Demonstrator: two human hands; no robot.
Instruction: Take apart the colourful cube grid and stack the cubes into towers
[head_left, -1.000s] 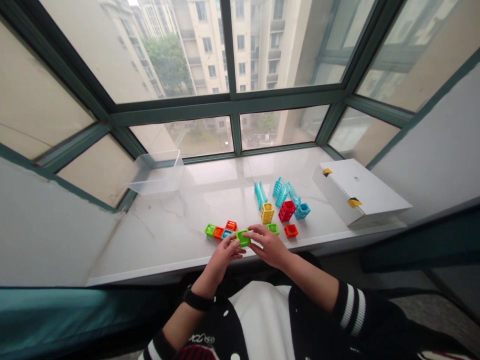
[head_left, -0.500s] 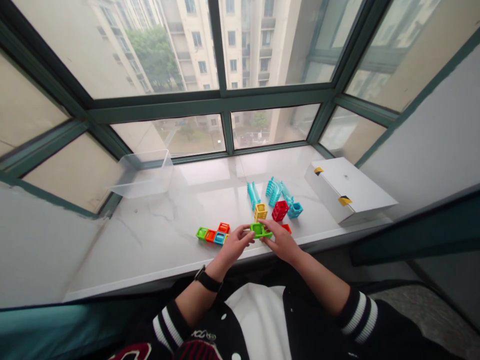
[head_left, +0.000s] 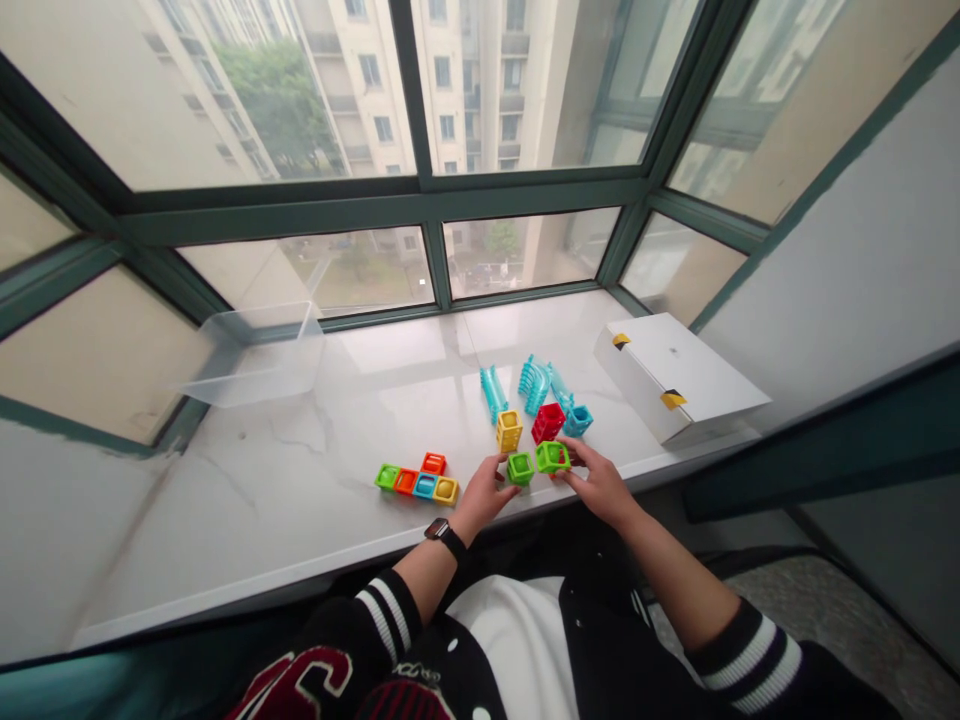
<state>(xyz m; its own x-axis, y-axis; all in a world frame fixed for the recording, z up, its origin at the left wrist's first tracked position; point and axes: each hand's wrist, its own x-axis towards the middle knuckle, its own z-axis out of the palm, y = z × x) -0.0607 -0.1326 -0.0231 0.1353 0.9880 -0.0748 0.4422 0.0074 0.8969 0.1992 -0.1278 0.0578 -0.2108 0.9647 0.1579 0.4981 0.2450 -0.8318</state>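
My left hand [head_left: 486,494] has its fingers around a small green cube block [head_left: 520,469] low over the sill's front edge. In my right hand [head_left: 601,484] is a second green block [head_left: 553,457], open-framed, pinched between thumb and fingers. A narrow gap lies between these two blocks. Just beyond them stand a yellow block [head_left: 508,431] and a taller red block [head_left: 548,422]. Part of an orange piece [head_left: 553,474] shows beneath the right-hand block, mostly hidden. Left of my hands lies a joined row with a blue block [head_left: 425,486] and a yellow end block [head_left: 445,491].
Clear blue track pieces [head_left: 493,393] and a curved one [head_left: 535,384] lie farther back, near a blue cube [head_left: 577,420]. A transparent bin [head_left: 259,370] stands at the left by the window, a white box [head_left: 686,370] at the right.
The green pieces, together between my hands before, are now apart, one in each hand. My right hand has moved rightward. The view has shifted slightly.
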